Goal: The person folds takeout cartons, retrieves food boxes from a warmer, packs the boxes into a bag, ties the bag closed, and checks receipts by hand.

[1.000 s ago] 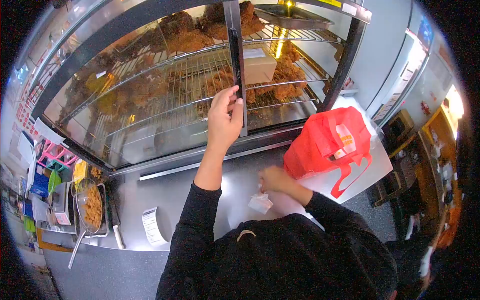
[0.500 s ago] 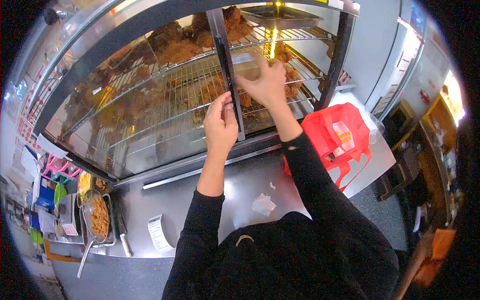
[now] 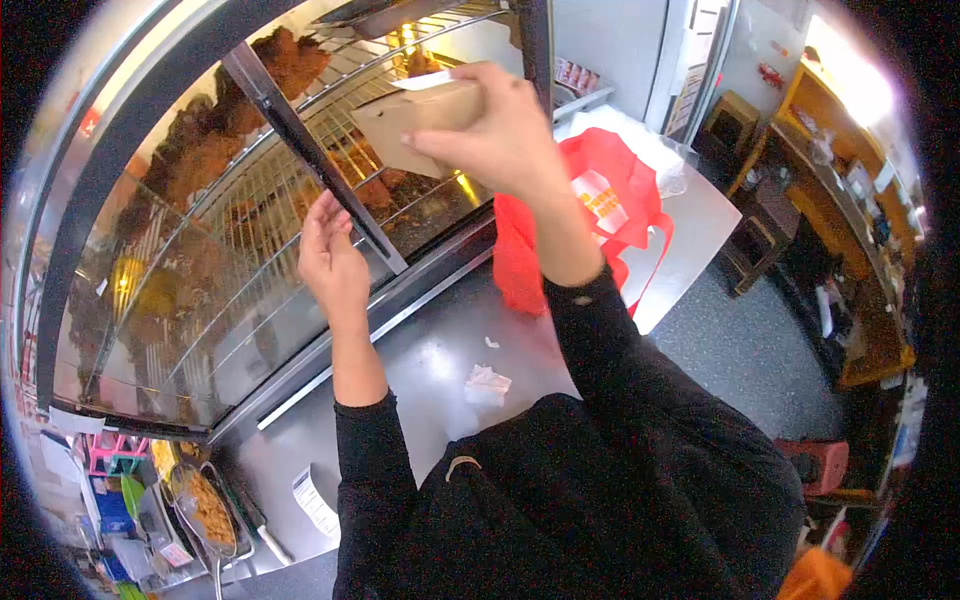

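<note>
In my right hand [image 3: 500, 130] is a brown cardboard box [image 3: 415, 122], gripped between thumb and fingers in front of the opening of a glass-fronted food cabinet [image 3: 330, 170]. A white patch shows along the top of the box. My left hand [image 3: 335, 255] is at the sliding door's dark frame [image 3: 310, 155], fingers slightly apart and bent toward it; whether they touch it is hard to see. Behind the glass, fried chicken pieces [image 3: 190, 155] lie on wire racks. To the right of the cabinet, partly behind my right forearm, stands a red bag [image 3: 520, 250] with a white printed packet [image 3: 603, 203] inside.
On the steel counter [image 3: 420, 400] lie a crumpled tissue [image 3: 487, 385] and a paper receipt [image 3: 315, 500]. At the lower left are a strainer of fried pieces [image 3: 210, 515] and a white-handled knife [image 3: 272, 543]. A wooden shelf unit [image 3: 800, 130] stands at the right.
My right hand has come out of the cabinet and now holds the cardboard box. The view has swung right, and my left hand stays by the door frame.
</note>
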The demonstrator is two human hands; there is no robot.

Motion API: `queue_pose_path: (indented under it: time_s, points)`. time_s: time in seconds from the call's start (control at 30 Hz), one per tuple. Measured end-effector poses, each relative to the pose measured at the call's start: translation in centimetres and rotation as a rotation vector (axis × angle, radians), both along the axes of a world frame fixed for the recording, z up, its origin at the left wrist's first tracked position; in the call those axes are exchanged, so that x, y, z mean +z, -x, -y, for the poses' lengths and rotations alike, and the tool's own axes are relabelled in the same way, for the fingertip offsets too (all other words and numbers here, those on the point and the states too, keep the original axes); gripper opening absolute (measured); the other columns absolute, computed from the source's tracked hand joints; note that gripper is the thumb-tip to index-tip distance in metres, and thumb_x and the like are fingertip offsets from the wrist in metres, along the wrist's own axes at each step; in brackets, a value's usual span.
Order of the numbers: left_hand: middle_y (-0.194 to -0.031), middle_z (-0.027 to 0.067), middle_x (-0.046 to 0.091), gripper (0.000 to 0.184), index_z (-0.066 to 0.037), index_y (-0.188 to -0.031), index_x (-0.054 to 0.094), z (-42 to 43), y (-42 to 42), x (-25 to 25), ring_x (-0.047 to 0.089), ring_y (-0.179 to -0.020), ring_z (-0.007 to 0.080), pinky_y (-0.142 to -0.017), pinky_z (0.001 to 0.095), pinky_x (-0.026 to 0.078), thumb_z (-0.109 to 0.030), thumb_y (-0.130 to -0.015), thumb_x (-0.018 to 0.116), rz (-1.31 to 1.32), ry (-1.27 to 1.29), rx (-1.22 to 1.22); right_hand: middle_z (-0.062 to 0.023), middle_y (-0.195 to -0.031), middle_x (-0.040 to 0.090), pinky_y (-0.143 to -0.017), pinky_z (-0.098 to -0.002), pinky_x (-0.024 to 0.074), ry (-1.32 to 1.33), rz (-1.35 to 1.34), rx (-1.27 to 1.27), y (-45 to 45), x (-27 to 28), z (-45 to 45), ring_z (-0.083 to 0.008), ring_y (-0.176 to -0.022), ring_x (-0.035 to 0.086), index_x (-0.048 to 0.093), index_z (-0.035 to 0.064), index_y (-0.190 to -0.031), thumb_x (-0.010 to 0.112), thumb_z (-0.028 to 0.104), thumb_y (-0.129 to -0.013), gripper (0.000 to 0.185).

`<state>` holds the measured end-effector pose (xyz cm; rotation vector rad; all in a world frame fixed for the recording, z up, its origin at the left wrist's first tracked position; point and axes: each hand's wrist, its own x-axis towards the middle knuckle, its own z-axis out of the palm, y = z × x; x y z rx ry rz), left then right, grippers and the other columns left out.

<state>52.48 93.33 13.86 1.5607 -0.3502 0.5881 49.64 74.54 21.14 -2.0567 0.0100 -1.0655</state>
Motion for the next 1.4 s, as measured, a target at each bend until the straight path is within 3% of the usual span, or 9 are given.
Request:
queue_pose_path:
  time_s: [0.23, 0.43, 0.73, 0.83, 0.97, 1.03, 1.23, 1.27, 1.4]
  points:
    - [-0.103, 0.0145, 0.056, 0.031, 0.001, -0.11, 0.05, 6.7, -2.0, 0.0, 0.058, -0.087, 0.0183, -0.079, 0.0278, 0.045, 0.004, -0.082, 0.04, 0.056, -0.098, -0.1, -0.013, -0.091, 0.055, -0.071, -0.0296, 0.0479, -0.133, -0.035, 0.219, 9.6, 2.5, 9.9, -0.0179, -0.083, 0.056, 0.047, 0.0008, -0.108, 0.076, 0.026, -0.057, 0.064]
    - [-0.098, 0.0166, 0.058, 0.034, 0.002, -0.106, 0.052, 13.5, -3.4, 0.2, 0.06, -0.085, 0.0216, -0.076, 0.0294, 0.047, 0.006, -0.076, 0.037, 0.067, -0.096, -0.167, -0.0118, -0.097, 0.054, -0.077, -0.0286, 0.0447, -0.147, 0.05, 0.113, 12.0, 1.2, 16.9, -0.0189, -0.089, 0.054, 0.045, 0.0045, -0.113, 0.073, 0.013, -0.061, 0.06]
    - [-0.102, 0.0112, 0.057, 0.029, 0.001, -0.108, 0.051, 19.9, -5.4, 0.9, 0.057, -0.085, 0.015, -0.074, 0.0261, 0.046, 0.002, -0.079, 0.044, 0.03, -0.178, -0.278, -0.0124, -0.099, 0.053, -0.079, -0.0293, 0.0438, -0.183, -0.012, 0.094, 12.2, -0.8, 22.4, -0.019, -0.091, 0.053, 0.044, 0.0037, -0.114, 0.071, 0.01, -0.061, 0.059]
    - [-0.093, 0.0175, 0.059, 0.033, 0.003, -0.106, 0.048, 21.6, -5.2, 1.2, 0.061, -0.082, 0.0222, -0.074, 0.0281, 0.047, 0.004, -0.074, 0.039, 0.043, -0.17, -0.233, -0.012, -0.098, 0.054, -0.079, -0.0289, 0.0437, -0.18, -0.019, 0.138, 12.1, -0.9, 22.9, -0.0187, -0.09, 0.053, 0.044, 0.0038, -0.114, 0.071, 0.01, -0.061, 0.06]
    - [-0.113, 0.0131, 0.049, 0.038, 0.0, -0.11, 0.046, 21.0, -4.8, 1.2, 0.049, -0.104, 0.0207, -0.087, 0.0301, 0.039, 0.0, -0.072, 0.051, -0.021, -0.153, -0.377, -0.0119, -0.097, 0.055, -0.079, -0.0284, 0.0435, -0.205, -0.026, 0.175, 11.5, -1.4, 23.5, -0.0183, -0.089, 0.053, 0.044, 0.0033, -0.113, 0.071, 0.01, -0.06, 0.06]
    - [-0.118, 0.0133, 0.045, 0.049, -0.009, -0.113, 0.047, 18.9, -0.7, 2.2, 0.038, -0.116, 0.0243, -0.098, 0.0426, 0.026, -0.004, -0.065, 0.057, 0.371, -0.853, -0.35, -0.0116, -0.097, 0.055, -0.079, -0.0283, 0.0434, -0.176, -0.015, 0.181, 10.8, -1.9, 24.0, -0.0181, -0.089, 0.053, 0.045, 0.003, -0.113, 0.072, 0.01, -0.059, 0.06]
    - [-0.11, 0.0099, 0.052, 0.042, -0.025, -0.098, 0.059, 18.4, 2.6, 1.2, 0.035, -0.118, 0.0269, -0.097, 0.0619, 0.005, -0.006, -0.061, 0.06, 0.251, -1.483, -0.545, -0.012, -0.096, 0.055, -0.074, -0.0281, 0.0451, -0.455, 0.055, 0.305, 8.2, -2.9, 20.7, -0.0184, -0.088, 0.053, 0.045, 0.0021, -0.112, 0.073, 0.017, -0.061, 0.061]
    - [-0.099, 0.0065, 0.058, 0.028, -0.016, -0.089, 0.062, 18.1, 2.0, 1.3, 0.046, -0.109, 0.0227, -0.097, 0.053, 0.022, -0.005, -0.064, 0.059, 0.355, -1.374, -0.524, -0.012, -0.097, 0.055, -0.073, -0.0283, 0.0451, -0.419, 0.038, 0.312, 7.9, -3.3, 20.4, -0.0184, -0.088, 0.053, 0.045, 0.002, -0.112, 0.073, 0.017, -0.06, 0.061]
    - [-0.08, 0.0053, 0.061, 0.012, -0.007, -0.083, 0.06, 16.7, -2.0, 3.7, 0.057, -0.08, 0.0164, -0.077, 0.0324, 0.043, -0.011, -0.075, 0.052, -0.257, -0.545, -0.738, -0.0125, -0.095, 0.054, -0.074, -0.0288, 0.0444, -0.307, -0.123, 0.343, 8.0, -3.5, 20.4, -0.0181, -0.086, 0.053, 0.046, 0.0018, -0.11, 0.073, 0.02, -0.058, 0.061]
